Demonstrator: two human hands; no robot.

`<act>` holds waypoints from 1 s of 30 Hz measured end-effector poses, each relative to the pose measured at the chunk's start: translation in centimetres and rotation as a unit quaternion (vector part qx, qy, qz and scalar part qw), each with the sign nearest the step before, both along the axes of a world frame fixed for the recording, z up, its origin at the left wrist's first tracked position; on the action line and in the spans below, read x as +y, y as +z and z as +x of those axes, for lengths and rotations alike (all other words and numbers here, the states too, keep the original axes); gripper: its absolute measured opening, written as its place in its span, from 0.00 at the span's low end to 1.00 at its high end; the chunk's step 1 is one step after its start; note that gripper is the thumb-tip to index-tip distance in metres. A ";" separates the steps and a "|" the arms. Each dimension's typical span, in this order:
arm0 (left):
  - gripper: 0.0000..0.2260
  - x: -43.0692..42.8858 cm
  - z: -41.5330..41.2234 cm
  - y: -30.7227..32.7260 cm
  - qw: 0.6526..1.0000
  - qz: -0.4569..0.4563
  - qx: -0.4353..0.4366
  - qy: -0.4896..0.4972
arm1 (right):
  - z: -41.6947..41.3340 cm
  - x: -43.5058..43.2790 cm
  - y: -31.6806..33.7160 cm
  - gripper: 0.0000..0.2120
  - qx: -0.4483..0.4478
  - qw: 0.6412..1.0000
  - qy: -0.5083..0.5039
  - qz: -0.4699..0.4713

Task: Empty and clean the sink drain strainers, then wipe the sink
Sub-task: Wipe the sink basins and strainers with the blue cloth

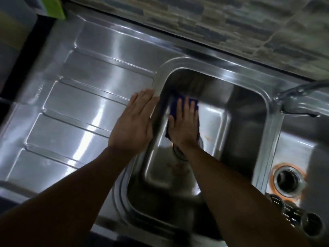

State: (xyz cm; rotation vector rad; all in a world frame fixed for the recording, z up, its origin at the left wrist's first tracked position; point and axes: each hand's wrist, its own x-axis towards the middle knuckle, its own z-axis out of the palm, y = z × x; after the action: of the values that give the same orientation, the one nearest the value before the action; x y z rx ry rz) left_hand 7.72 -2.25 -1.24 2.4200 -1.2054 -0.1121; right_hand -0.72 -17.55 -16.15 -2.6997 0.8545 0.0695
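Note:
My right hand [184,123] presses flat, fingers straight, on a dark purple cloth [194,102] against the left inner wall of the steel sink's left basin [231,107]. My left hand [135,120] lies flat and open on the sink rim beside the drainboard [74,107]. The left basin's drain [178,151] is partly hidden under my right wrist. The right basin's drain hole [288,180] is open, ringed with orange stain. Two perforated metal strainers [277,202] [312,226] lie at the right basin's near edge.
A faucet [300,90] reaches in from the right over the divider between basins. A tiled wall [231,20] runs behind the sink. A green box [55,8] stands at the far left corner.

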 end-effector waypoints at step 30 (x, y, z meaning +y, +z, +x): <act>0.24 0.0 0.0 0.4 1.000 0.007 -0.018 -0.011 | -6.3 6.2 0.4 0.33 0.000 0.975 0.205 0.087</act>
State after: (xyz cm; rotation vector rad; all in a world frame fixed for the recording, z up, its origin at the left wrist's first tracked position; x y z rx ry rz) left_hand 7.74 -2.26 -0.88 2.4313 -1.2501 -0.0850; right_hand -7.06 -11.33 -15.79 -2.6608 0.2637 0.2246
